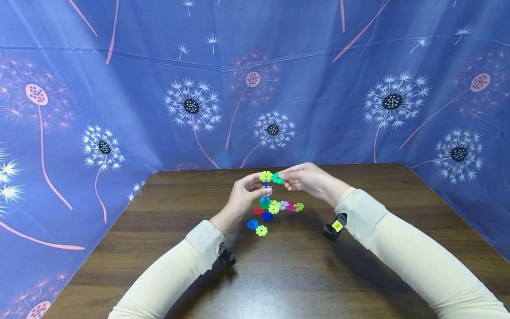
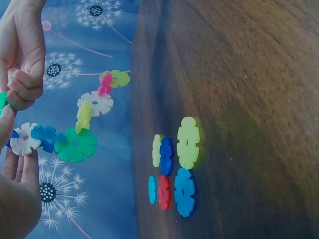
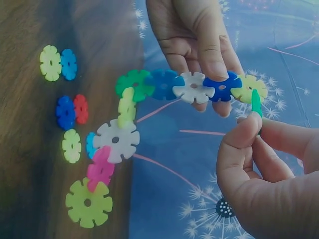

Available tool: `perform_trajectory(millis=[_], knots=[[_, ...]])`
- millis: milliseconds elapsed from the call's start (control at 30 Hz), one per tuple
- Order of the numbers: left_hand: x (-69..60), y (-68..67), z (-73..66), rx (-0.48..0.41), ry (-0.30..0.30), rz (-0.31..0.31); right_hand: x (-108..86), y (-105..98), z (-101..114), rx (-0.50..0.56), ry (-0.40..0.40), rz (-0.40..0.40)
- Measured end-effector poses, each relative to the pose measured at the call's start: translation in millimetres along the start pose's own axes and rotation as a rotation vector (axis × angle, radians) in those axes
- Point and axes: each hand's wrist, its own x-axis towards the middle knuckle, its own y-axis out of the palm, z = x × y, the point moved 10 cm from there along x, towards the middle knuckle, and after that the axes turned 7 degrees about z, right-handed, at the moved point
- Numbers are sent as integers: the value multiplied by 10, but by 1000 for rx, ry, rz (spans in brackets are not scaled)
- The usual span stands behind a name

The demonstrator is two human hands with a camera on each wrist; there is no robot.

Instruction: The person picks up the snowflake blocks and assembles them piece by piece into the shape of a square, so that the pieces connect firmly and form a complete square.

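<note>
My left hand point(image 1: 240, 198) grips a linked chain of notched plastic flower discs above the table, its thumb near the white disc point(image 3: 194, 86) and dark blue disc point(image 3: 222, 85). A yellow disc point(image 3: 252, 88) ends the upright part. Between thumb and fingers, my right hand point(image 1: 310, 180) pinches a green disc point(image 3: 256, 102), edge-on against that yellow disc; whether their slots interlock I cannot tell. At the chain's lower end, past a blue disc point(image 3: 164, 84), another green disc point(image 2: 76, 145) carries a side branch of yellow, white, pink point(image 3: 101, 168) and yellow discs.
Several loose discs lie on the brown wooden table point(image 1: 279, 274) below the chain, among them a red disc point(image 2: 164, 192), a blue disc point(image 1: 253, 224) and a yellow disc point(image 1: 261, 230). A blue dandelion-print cloth point(image 1: 318, 106) hangs behind the table.
</note>
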Motion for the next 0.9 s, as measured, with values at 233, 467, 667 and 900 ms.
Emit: perform_trajectory(millis=[233, 467, 667, 900], knots=[[0, 62, -3, -15, 2, 65, 30, -2, 4, 9, -2, 7], [-3, 87, -72, -16, 66, 131, 48, -9, -1, 27, -7, 2], [2, 75, -76, -12, 91, 121, 43, 11, -8, 26, 1, -2], [5, 41, -118, 14, 105, 66, 40, 21, -25, 31, 3, 5]])
